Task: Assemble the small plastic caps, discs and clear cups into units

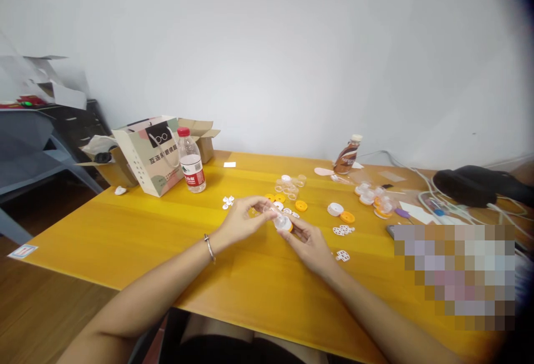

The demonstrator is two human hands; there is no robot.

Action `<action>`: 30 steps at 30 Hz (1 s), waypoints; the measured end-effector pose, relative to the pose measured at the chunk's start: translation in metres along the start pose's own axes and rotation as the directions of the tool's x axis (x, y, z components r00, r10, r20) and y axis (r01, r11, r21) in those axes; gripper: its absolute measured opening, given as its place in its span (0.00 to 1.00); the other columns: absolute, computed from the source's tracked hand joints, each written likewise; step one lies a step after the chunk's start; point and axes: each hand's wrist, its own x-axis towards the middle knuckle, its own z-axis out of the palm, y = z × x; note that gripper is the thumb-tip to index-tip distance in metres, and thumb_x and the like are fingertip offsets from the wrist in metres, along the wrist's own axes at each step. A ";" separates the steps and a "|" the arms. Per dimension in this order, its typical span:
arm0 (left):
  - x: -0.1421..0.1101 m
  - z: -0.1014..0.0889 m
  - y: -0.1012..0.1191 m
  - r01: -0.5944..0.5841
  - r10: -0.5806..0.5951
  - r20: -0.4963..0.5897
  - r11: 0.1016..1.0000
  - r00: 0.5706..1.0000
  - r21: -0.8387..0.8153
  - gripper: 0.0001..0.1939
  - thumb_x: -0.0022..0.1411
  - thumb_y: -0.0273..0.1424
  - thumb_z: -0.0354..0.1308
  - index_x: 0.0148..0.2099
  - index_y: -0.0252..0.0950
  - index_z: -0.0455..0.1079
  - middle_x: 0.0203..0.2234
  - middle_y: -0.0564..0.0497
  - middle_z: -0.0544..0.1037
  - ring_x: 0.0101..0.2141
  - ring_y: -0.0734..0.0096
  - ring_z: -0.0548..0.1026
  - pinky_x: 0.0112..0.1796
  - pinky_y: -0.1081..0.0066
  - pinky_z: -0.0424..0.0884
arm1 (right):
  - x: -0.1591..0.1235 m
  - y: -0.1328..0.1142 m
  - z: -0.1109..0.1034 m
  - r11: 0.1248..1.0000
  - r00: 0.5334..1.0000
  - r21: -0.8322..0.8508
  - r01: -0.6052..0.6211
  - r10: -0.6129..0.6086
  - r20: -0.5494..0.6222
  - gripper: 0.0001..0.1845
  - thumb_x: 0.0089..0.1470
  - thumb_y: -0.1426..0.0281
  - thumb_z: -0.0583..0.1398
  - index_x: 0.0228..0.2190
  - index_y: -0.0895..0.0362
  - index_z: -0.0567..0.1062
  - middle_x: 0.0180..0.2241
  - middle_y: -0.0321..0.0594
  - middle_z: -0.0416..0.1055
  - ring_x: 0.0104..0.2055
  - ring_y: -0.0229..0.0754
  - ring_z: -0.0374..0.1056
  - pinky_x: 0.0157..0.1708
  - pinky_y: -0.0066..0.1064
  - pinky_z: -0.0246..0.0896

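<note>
Above the middle of the table, my right hand (307,244) grips a small round container (283,222) with a white body, an orange base and a clear upper part. The fingers of my left hand (246,220) are closed on a clear plastic piece (272,211) at the container's upper left; whether the two are joined I cannot tell. Just behind my hands lie orange round caps (301,206) and white perforated pieces (287,212). Small white pieces (227,202) are beside my left hand. More white perforated pieces (343,230) lie right of my right hand.
Clear rings (287,186) sit farther back, and assembled round containers (373,197) are at right. A water bottle (192,166), a paper bag (152,158) and a cardboard box (202,136) stand at left. A brown drink bottle (348,155), cables (429,197) and a black pouch (467,186) are at right.
</note>
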 end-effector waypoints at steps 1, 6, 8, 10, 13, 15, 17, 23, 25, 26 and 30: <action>-0.001 0.001 0.000 -0.005 0.005 0.018 1.000 1.000 0.009 0.10 0.53 0.35 0.56 0.35 0.33 0.70 0.29 0.50 0.75 0.31 0.73 0.70 0.36 0.73 0.67 | 0.000 -0.001 0.000 1.000 1.000 -0.001 0.000 0.000 0.013 0.20 0.47 0.65 0.58 0.43 0.56 0.70 0.45 0.40 0.69 0.48 0.46 0.64 0.50 0.39 0.56; -0.002 0.003 -0.001 -0.014 0.012 0.049 0.999 0.999 0.035 0.11 0.53 0.35 0.56 0.35 0.33 0.69 0.29 0.49 0.74 0.31 0.73 0.70 0.36 0.72 0.67 | -0.001 -0.002 0.000 1.000 0.999 -0.011 0.010 -0.009 0.046 0.19 0.48 0.66 0.58 0.44 0.54 0.69 0.45 0.39 0.69 0.48 0.46 0.64 0.50 0.40 0.57; -0.002 0.003 -0.001 -0.016 0.014 0.042 0.999 0.999 0.044 0.11 0.52 0.36 0.56 0.34 0.33 0.69 0.28 0.50 0.74 0.30 0.72 0.70 0.35 0.72 0.67 | -0.002 -0.003 0.000 1.000 0.999 -0.026 0.011 -0.010 0.051 0.20 0.48 0.66 0.57 0.45 0.54 0.69 0.45 0.39 0.69 0.47 0.46 0.64 0.49 0.40 0.58; -0.002 0.003 0.000 -0.012 0.009 0.042 0.999 0.999 0.052 0.11 0.52 0.36 0.57 0.34 0.33 0.69 0.28 0.50 0.74 0.30 0.72 0.70 0.35 0.72 0.67 | -0.002 -0.004 -0.001 0.999 0.999 -0.048 0.017 -0.015 0.048 0.19 0.48 0.66 0.57 0.44 0.55 0.69 0.44 0.40 0.70 0.46 0.46 0.65 0.49 0.40 0.58; -0.003 0.003 0.001 0.000 -0.003 0.050 0.999 0.999 0.053 0.11 0.52 0.36 0.57 0.34 0.33 0.69 0.27 0.50 0.74 0.30 0.72 0.70 0.35 0.72 0.67 | -0.002 -0.005 -0.001 0.997 0.999 -0.078 0.029 -0.025 0.044 0.18 0.48 0.66 0.57 0.43 0.55 0.70 0.42 0.40 0.71 0.46 0.45 0.65 0.49 0.40 0.57; -0.003 0.004 0.001 0.001 -0.004 0.046 0.999 0.999 0.051 0.11 0.52 0.36 0.57 0.34 0.33 0.69 0.28 0.50 0.74 0.30 0.73 0.70 0.35 0.72 0.66 | -0.002 -0.006 -0.001 0.996 0.999 -0.082 0.032 -0.028 0.047 0.18 0.48 0.65 0.57 0.43 0.55 0.70 0.42 0.40 0.70 0.45 0.45 0.65 0.49 0.39 0.57; -0.004 0.005 0.000 -0.002 0.000 0.040 0.999 0.999 0.047 0.11 0.52 0.35 0.57 0.35 0.33 0.69 0.28 0.50 0.73 0.30 0.73 0.69 0.35 0.72 0.66 | -0.001 -0.006 -0.001 0.996 0.998 -0.077 0.034 -0.030 0.051 0.19 0.48 0.65 0.57 0.43 0.55 0.70 0.43 0.40 0.70 0.44 0.45 0.66 0.49 0.39 0.58; -0.002 0.001 -0.002 0.000 0.005 0.126 0.999 0.992 -0.035 0.11 0.52 0.32 0.57 0.39 0.34 0.69 0.33 0.48 0.73 0.35 0.70 0.70 0.40 0.69 0.66 | -0.002 -0.005 -0.001 1.000 0.998 -0.007 0.009 -0.009 0.061 0.22 0.48 0.64 0.57 0.46 0.54 0.68 0.44 0.39 0.70 0.46 0.46 0.65 0.49 0.39 0.57; -0.001 -0.005 0.000 -0.008 0.029 0.234 0.996 0.972 -0.091 0.13 0.54 0.30 0.55 0.43 0.36 0.67 0.38 0.48 0.73 0.39 0.68 0.69 0.43 0.68 0.64 | -0.001 -0.003 -0.001 1.000 0.998 0.017 0.001 -0.002 0.069 0.22 0.48 0.64 0.57 0.47 0.54 0.67 0.45 0.39 0.69 0.47 0.46 0.64 0.49 0.39 0.56; 0.000 -0.008 0.001 -0.020 0.050 0.287 0.994 0.957 -0.109 0.14 0.55 0.29 0.54 0.46 0.38 0.66 0.41 0.47 0.71 0.42 0.68 0.68 0.45 0.67 0.63 | -0.001 -0.003 -0.001 1.000 0.997 0.025 -0.003 0.001 0.074 0.22 0.48 0.64 0.57 0.47 0.54 0.67 0.45 0.39 0.69 0.47 0.46 0.64 0.49 0.39 0.56; -0.001 -0.014 0.005 -0.059 0.074 0.303 0.997 0.950 -0.056 0.24 0.53 0.31 0.57 0.53 0.42 0.59 0.50 0.47 0.64 0.49 0.65 0.62 0.48 0.66 0.60 | 0.000 0.000 -0.001 0.999 0.996 0.047 -0.008 0.003 0.091 0.21 0.48 0.64 0.57 0.46 0.53 0.68 0.45 0.38 0.69 0.46 0.45 0.65 0.49 0.38 0.57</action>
